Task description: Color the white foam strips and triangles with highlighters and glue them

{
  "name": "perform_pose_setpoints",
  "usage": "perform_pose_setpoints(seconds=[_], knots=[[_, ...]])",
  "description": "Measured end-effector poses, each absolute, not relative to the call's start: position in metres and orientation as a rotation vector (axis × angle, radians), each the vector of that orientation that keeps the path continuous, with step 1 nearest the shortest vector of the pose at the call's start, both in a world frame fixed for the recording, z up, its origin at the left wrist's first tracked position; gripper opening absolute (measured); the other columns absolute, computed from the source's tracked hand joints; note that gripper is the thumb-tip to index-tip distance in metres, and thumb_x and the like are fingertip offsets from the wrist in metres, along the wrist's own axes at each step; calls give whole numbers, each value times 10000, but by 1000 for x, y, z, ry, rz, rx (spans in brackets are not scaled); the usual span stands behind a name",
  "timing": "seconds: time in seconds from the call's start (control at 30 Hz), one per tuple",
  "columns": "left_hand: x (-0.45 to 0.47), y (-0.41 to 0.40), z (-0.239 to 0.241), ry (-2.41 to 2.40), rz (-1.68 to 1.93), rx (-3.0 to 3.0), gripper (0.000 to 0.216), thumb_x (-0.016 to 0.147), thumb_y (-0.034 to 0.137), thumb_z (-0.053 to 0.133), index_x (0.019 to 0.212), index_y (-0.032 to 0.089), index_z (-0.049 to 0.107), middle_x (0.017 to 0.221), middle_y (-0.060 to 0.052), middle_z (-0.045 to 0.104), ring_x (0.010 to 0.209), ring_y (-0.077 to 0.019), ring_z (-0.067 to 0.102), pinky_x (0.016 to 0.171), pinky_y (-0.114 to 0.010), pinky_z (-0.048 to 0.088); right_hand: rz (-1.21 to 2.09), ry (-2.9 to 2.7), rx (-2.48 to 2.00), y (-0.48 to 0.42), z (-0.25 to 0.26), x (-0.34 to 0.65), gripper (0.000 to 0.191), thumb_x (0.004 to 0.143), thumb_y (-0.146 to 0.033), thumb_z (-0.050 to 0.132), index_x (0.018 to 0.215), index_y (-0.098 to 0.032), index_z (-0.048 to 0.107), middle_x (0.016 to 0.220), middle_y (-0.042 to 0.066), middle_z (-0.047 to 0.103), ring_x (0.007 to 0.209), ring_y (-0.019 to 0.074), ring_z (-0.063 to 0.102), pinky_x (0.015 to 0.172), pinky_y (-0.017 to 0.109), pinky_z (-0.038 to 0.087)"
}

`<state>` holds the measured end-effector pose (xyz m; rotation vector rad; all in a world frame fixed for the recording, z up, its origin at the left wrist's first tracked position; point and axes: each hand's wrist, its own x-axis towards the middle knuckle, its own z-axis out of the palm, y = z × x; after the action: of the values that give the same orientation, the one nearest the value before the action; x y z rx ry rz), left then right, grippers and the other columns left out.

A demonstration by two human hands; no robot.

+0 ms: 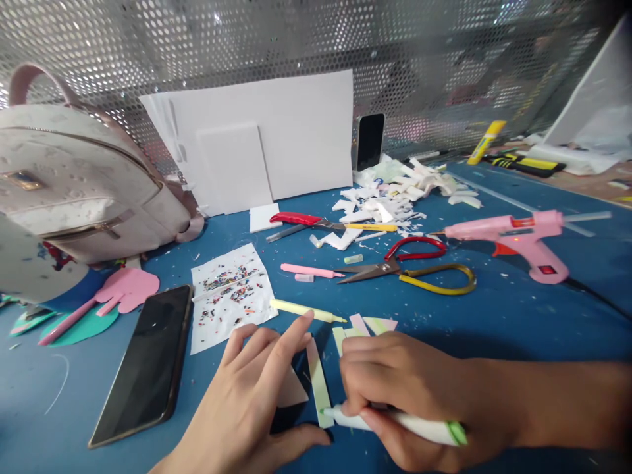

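Note:
My right hand (395, 395) grips a white marker with a green end (419, 428), its tip touching the lower end of a narrow pale strip of card (318, 385) on the blue table. My left hand (257, 395) lies flat beside the strip, fingers spread, pressing down a small pale piece (291, 392) next to it. More coloured strips (365, 326) lie just beyond my right hand. A yellow pen (306, 311) rests past my left fingertips.
A black phone (145, 359) lies at the left, a paper with coloured specks (230, 293) behind my left hand. Scissors (409, 266), a pink glue gun (518, 237), a red cutter (301, 219), white scraps (390, 197), white boards (276, 138) and a pale backpack (79, 178) stand further back.

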<state>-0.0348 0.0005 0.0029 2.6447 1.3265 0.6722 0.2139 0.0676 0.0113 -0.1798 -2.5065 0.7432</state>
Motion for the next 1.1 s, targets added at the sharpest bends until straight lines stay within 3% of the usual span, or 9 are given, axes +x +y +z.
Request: perform_pose_setpoints(seconds=[0.4,0.57,0.63,0.7,0.77,0.83,0.9,1.0,1.1], knots=[[-32,2,3,1341,687,2614,805,1018,590,540,1619,193,180,1279,-52,703,1029,-220,639,1000,-396,304,801,-2484,-224,69,13,214,102,888,-107,470,898,-198,515,773,14,558,694,150,457,646,269,359],[-28,-2,-1,1388,692,2616,987,923,764,543,1628,190,157,1244,-76,708,1036,-255,640,983,-410,338,828,-2481,-212,69,12,215,91,899,-122,470,900,-197,522,771,15,572,697,151,469,651,273,368],[-24,-5,-1,1448,700,2593,894,977,675,535,1625,180,170,1242,-85,695,1051,-258,628,997,-410,346,817,-2486,-221,70,13,217,102,893,-115,459,892,-195,522,761,13,568,687,149,465,643,277,363],[-21,-8,-1,1491,701,2565,736,1034,453,514,1623,182,167,1264,-85,681,1087,-253,613,1030,-414,338,817,-2502,-245,72,14,218,112,892,-116,440,876,-198,516,746,13,557,671,150,457,631,285,354],[-19,-9,0,1498,699,2547,737,1006,331,527,1625,192,152,1275,-80,672,1110,-252,603,1047,-421,333,832,-2512,-266,73,14,220,112,901,-128,426,862,-201,502,741,15,551,661,151,455,622,291,347],[-18,-9,-1,1497,689,2537,808,980,380,574,1631,201,131,1262,-73,669,1099,-258,603,1042,-424,338,849,-2514,-272,73,15,220,106,903,-136,424,855,-203,491,742,16,551,659,151,459,618,291,348],[-18,-8,-2,1500,704,2549,874,975,533,578,1636,199,115,1241,-75,673,1069,-267,617,1030,-429,339,858,-2502,-258,73,16,221,99,899,-134,427,864,-202,489,753,19,561,669,153,467,623,288,357],[-16,-5,-2,1496,729,2631,1008,940,778,468,1640,171,71,1184,-97,700,1013,-285,654,997,-442,338,896,-2479,-264,74,19,223,104,917,-129,422,877,-204,482,757,19,567,681,155,476,636,284,374],[-13,-4,-2,1503,682,2697,1081,909,855,391,1641,149,25,1178,-122,702,1019,-305,666,992,-455,334,944,-2467,-305,75,20,225,106,935,-141,420,867,-208,464,748,16,555,683,152,473,633,277,377]])
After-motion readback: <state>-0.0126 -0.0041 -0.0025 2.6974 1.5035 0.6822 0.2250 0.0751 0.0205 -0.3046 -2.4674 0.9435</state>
